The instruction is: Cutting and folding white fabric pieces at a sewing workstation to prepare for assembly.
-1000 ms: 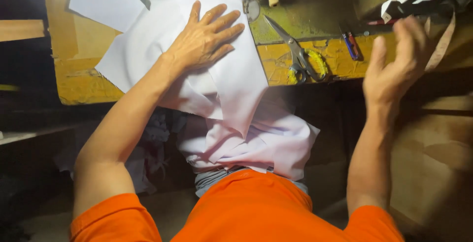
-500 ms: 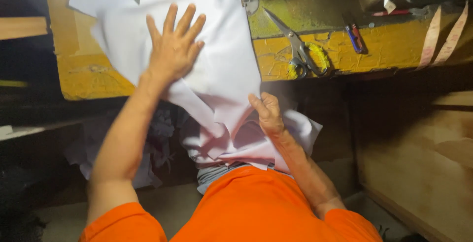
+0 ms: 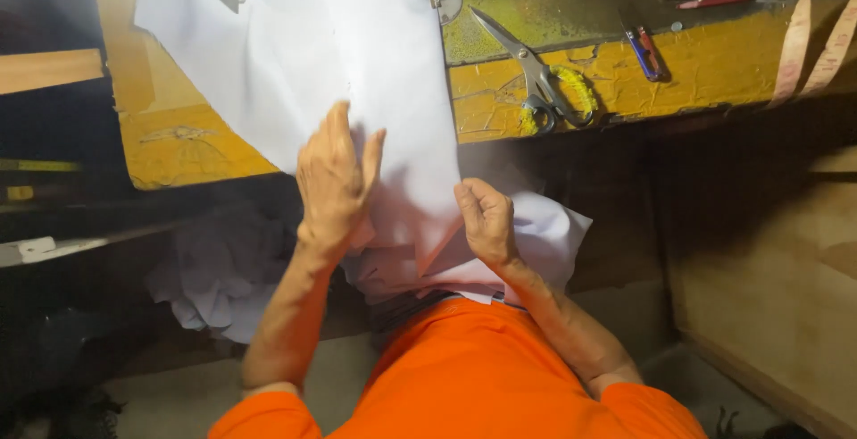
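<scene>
- Cloth (image 3: 357,73): white, lies across the yellow table (image 3: 714,55) and hangs over its front edge down into the lap.
- Left hand (image 3: 335,180): flat on the cloth at the table edge, fingers straight and close together, palm down. Nothing pinched.
- Right hand (image 3: 486,220): lower, on the hanging part; fingers curled onto the cloth's edge. Whether it pinches a fold I cannot tell.
- Step in hand, as I judge it: gathering and squaring the hanging layers against the lap, left hand pressing, right hand at the edge.
- Next move would call for keeping the layers aligned while the cloth is shifted; loose folds below could slip.
- Scissors (image 3: 544,82) with yellow-wrapped handles lie on the table right of the cloth, apart from both hands; small blue snips (image 3: 644,50) farther right.
- More pale cloth (image 3: 219,278) is heaped under the table, left.
</scene>
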